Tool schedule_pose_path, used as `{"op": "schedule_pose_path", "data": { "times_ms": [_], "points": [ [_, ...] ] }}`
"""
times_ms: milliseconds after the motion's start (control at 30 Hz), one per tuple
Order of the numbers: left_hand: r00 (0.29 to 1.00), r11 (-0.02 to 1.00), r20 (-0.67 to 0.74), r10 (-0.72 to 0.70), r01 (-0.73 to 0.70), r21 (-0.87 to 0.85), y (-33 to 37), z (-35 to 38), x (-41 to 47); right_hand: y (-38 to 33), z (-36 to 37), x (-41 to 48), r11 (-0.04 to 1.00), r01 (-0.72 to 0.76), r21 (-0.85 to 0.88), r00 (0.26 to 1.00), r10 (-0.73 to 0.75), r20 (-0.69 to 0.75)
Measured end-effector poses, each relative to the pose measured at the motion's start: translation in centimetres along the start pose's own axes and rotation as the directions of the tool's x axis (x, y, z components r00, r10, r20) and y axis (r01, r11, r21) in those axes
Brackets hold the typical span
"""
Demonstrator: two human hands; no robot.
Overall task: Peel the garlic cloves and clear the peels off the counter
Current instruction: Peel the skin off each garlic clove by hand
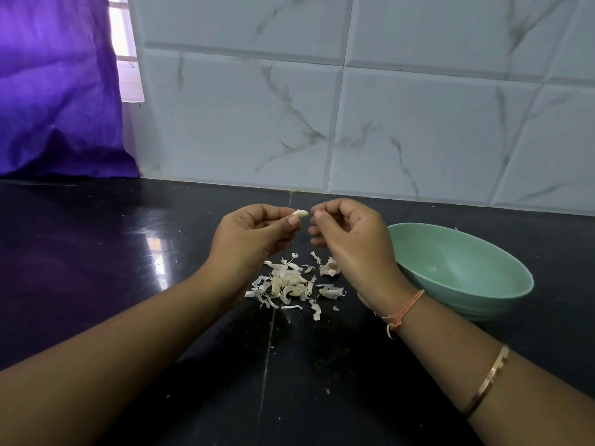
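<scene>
Two hands raised over the black tabletop [128, 268]. The left hand [254, 236] pinches one garlic clove [300, 214] between thumb and forefinger, tip pointing to 3 o'clock. The right hand [351, 243] is just beside the clove with fingers curled and thumb tip against forefinger; cannot tell whether they pinch anything. The clove is held in the air at 12 o'clock of a loose pile of peels [289, 284] lying on the tabletop. A green bowl [450, 259] stands at 3 o'clock of the pile, partly behind the right wrist. A purple curtain [58, 91] hangs at 10 o'clock.
</scene>
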State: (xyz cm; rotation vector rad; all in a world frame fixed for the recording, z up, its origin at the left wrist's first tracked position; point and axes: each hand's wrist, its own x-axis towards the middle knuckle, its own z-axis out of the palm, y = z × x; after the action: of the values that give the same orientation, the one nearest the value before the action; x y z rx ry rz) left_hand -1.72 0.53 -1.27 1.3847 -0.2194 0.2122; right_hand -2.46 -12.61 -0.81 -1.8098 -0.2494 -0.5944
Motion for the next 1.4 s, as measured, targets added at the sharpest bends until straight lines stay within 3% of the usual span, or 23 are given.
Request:
{"op": "schedule_pose_path", "data": {
  "times_ms": [167,500,833,1033,1267,1400],
  "points": [
    [1.000,1.000,-0.005,-0.001,0.001,0.025,0.09,-0.02,-0.09,-0.12,-0.13,-0.07,0.994,0.087,-0.066,0.996,-0.085,0.027],
    [0.997,0.990,0.005,0.079,-0.079,0.114,0.39,0.16,-0.50,-0.14,-0.32,0.20,0.980,0.101,-0.169,0.994,-0.105,-0.013],
    [0.949,0.825,0.020,0.316,-0.285,0.487,0.63,-0.08,-0.80,-0.44,-0.35,0.01,0.950,0.141,-0.278,0.989,-0.149,-0.008],
    [0.952,0.849,0.023,0.305,-0.283,0.446,0.79,-0.25,-0.45,-0.38,-0.31,0.14,0.985,0.078,-0.153,0.997,-0.080,-0.008],
    [0.977,0.958,0.024,0.210,-0.211,0.195,0.91,-0.17,-0.21,-0.49,-0.04,0.14,0.973,-0.117,0.199,0.992,0.107,0.061],
    [0.993,0.991,0.038,0.112,-0.114,0.065,0.95,-0.04,-0.32,-0.53,0.17,0.13,0.931,-0.192,0.310,0.980,0.169,0.101]
  ]
}}
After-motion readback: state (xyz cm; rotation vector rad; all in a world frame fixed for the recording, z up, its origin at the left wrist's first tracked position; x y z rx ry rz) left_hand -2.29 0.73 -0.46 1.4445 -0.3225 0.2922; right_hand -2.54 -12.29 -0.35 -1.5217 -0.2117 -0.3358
